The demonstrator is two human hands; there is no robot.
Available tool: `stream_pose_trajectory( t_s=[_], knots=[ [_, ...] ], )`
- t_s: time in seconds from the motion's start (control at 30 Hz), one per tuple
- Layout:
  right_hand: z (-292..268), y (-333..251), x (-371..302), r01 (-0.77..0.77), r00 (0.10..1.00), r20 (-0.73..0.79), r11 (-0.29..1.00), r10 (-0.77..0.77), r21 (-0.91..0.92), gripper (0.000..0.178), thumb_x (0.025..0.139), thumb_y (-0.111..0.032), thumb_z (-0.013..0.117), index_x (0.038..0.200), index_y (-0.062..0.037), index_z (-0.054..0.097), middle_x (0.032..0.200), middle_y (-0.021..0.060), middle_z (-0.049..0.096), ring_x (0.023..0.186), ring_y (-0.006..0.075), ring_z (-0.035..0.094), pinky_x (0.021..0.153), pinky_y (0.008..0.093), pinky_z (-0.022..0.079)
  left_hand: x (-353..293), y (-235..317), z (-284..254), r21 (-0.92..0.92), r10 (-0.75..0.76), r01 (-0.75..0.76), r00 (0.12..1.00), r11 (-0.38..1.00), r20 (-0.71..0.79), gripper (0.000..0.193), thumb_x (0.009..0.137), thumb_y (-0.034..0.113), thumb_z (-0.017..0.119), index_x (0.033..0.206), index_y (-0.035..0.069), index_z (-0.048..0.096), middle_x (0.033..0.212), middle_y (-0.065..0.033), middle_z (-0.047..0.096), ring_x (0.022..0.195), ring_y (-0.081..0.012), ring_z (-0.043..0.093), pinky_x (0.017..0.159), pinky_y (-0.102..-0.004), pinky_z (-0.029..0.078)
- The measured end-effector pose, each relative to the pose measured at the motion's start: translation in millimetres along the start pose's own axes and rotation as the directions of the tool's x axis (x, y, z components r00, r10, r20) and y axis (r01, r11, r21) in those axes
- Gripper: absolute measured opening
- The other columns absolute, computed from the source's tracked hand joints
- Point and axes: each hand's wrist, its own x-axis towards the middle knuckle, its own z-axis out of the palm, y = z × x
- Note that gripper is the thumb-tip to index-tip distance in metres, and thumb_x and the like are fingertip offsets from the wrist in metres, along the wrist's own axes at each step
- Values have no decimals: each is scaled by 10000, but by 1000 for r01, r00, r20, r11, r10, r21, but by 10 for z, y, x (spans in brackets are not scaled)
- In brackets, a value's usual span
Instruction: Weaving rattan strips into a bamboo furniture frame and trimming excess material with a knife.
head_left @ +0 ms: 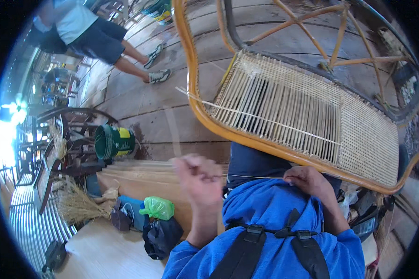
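A chair with a bent orange-brown frame (274, 151) lies tilted across my lap. Its cane panel (368, 139) is closely woven at the right end and along the far edge; elsewhere parallel strands show gaps. One pale strand (274, 122) crosses these and sticks out past the frame at the left. Below the frame, a thin cane strand (253, 176) runs taut between my hands. My left hand (199, 179), a little blurred, is closed around one end, with a smeared pale strip above it. My right hand (308, 180) pinches the other end near the frame's lower edge.
On the left stand a green bucket (108, 142) and dark chair frames (74, 116). A bundle of fibres (77, 202), a green plastic bag (158, 208) and a black bag (162, 237) lie near my left arm. Another person (97, 37) stands on the plank floor (130, 93).
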Motion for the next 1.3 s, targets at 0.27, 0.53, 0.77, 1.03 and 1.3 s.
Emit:
stream_pose_trajectory(
  t_s=[0.27,0.53,0.77,1.03,1.3],
  knots=[
    [-1137,-538,-1465,-101,904,-416,995,97,14,187,800,-181,623,780,4,642,668,44,604,588,108,549,541,241,440,454,1050,513,-131,403,-393,767,910,500,376,962,389,406,906,67,592,713,-8,531,603,-108,454,607,-271,421],
    [-1974,-538,-1637,-468,698,-601,388,-389,-794,171,807,-160,513,751,-13,581,697,153,575,678,331,557,614,415,434,316,-387,872,845,-573,-459,627,275,528,318,872,273,573,1014,-7,627,983,-164,643,987,-217,596,887,-347,431],
    [-1452,-857,-414,-108,956,-230,510,-183,-853,149,786,-173,502,708,-82,590,686,125,606,676,292,623,597,380,500,501,-946,1345,667,-523,-711,489,225,698,312,892,299,555,937,-2,623,857,-176,630,789,-237,612,694,-331,472],
    [-2414,-442,-1732,-471,666,-691,561,-281,-681,175,808,-198,569,736,-38,563,686,140,560,680,337,564,605,401,446,1129,-206,535,806,-381,-565,794,-174,474,241,877,231,570,921,3,637,715,-112,617,650,-151,579,619,-302,464],
    [-2868,474,-2180,-877,444,-896,191,-27,-440,121,819,-117,531,802,-52,631,780,118,612,786,314,585,692,411,448,1442,-1024,827,481,-479,-749,662,-455,577,305,917,263,368,986,80,602,869,-147,656,776,-357,632,706,-471,496]
  ],
)
